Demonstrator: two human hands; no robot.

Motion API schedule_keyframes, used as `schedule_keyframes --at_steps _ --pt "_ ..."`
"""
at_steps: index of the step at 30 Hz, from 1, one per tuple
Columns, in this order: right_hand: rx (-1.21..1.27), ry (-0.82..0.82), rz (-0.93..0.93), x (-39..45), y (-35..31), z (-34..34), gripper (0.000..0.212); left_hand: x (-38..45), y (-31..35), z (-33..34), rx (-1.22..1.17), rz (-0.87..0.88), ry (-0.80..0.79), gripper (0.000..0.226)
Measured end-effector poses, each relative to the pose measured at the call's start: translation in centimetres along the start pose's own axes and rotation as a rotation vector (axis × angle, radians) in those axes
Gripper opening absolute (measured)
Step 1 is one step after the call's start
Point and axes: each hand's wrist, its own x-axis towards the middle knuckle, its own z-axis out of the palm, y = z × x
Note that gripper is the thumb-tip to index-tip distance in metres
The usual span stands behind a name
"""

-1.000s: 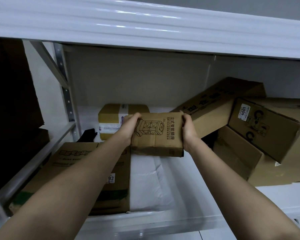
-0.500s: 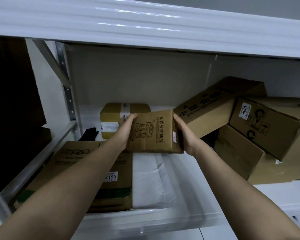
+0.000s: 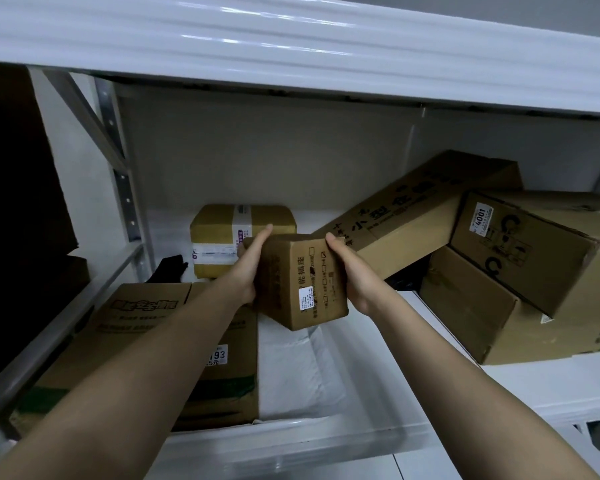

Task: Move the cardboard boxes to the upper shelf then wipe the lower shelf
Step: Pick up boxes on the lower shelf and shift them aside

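Both hands hold a small cardboard box (image 3: 303, 284) with printed characters and a white label, lifted above the white lower shelf (image 3: 551, 386). My left hand (image 3: 252, 268) grips its left side and my right hand (image 3: 352, 275) grips its right side. The box is turned so a narrow face points at me. The white front beam of the upper shelf (image 3: 291, 53) runs across the top; its surface is hidden.
A taped box (image 3: 219, 233) sits at the back. A flat box (image 3: 146, 341) lies front left beside a white padded bag (image 3: 295, 372). A long box (image 3: 420, 216) leans on stacked boxes (image 3: 534, 258) at right. A dark cloth (image 3: 168, 270) lies by the left post.
The small box has rotated in my hands, so its narrow labelled end now faces me instead of the broad printed face. Both hands kept their hold.
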Motion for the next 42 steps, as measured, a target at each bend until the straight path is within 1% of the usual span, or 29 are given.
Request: schedule_keyframes --at_steps 2,6,11,15,19,25,27,28,32,35,38,42 --pt "-0.018 -0.022 0.001 -0.1 0.1 0.3 0.058 0.2 -0.2 0.0 -0.004 -0.008 0.022 0.078" --pt "-0.005 -0.064 0.028 -0.2 0.5 0.8 0.047 0.6 -0.3 -0.2 -0.003 0.015 0.071 0.065" --pt "0.053 -0.074 0.069 -0.2 1.0 0.8 0.053 0.9 -0.7 -0.1 0.001 0.042 0.044 0.051" --pt "0.127 -0.101 0.039 -0.2 1.2 1.0 0.057 1.1 -0.8 -0.2 -0.030 0.047 0.036 0.047" --pt "0.147 -0.098 0.036 0.0 2.3 1.3 0.064 1.2 -1.0 -0.2 -0.038 0.039 0.048 0.041" --pt "0.193 -0.107 -0.043 0.2 3.5 1.2 0.050 1.5 -0.9 0.0 0.002 0.021 0.088 0.037" --pt "0.199 -0.118 -0.025 0.2 3.9 1.2 0.053 1.5 -1.2 0.0 0.050 0.027 0.114 0.036" --pt "0.198 -0.119 -0.020 0.3 4.1 1.2 0.054 1.5 -1.3 0.0 0.071 0.035 0.132 0.036" --pt "0.201 -0.120 -0.048 0.6 4.7 1.4 0.046 1.8 -1.6 -0.2 0.111 0.094 0.152 0.039" --pt "0.201 -0.115 -0.039 0.9 4.9 1.7 0.040 2.0 -1.9 -0.3 0.122 0.126 0.154 0.035" --pt "0.195 -0.102 -0.023 1.3 5.4 1.9 0.044 2.5 -2.2 -0.6 0.118 0.117 0.171 0.038" --pt "0.215 -0.047 0.000 2.0 6.1 2.4 0.050 3.1 -2.1 -1.0 0.132 0.077 0.182 0.026"
